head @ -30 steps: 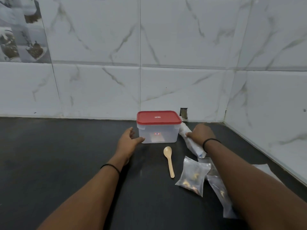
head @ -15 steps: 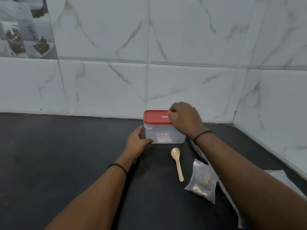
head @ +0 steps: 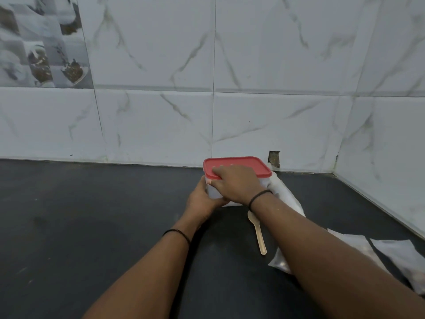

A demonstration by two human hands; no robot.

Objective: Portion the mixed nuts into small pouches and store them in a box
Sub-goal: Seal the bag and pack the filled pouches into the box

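A clear plastic box [head: 266, 183] with a red lid [head: 250, 165] stands on the dark counter near the back wall. My left hand [head: 200, 199] grips the box's left front corner. My right hand [head: 234, 183] lies over the lid's front left part, fingers on top and thumb under the rim. A cream plastic spoon [head: 258, 233] lies in front of the box. Clear pouches [head: 279, 263] with nuts lie at the right, mostly hidden under my right forearm.
A white bag [head: 287, 194] lies right of the box beside the corner of the tiled walls. More clear pouches [head: 400, 254] lie at the far right. The dark counter [head: 92, 215] stretches off to the left.
My right hand has left the white bag, crossed to the box and settled on the lid's front left. My left hand has closed on the box's left corner.
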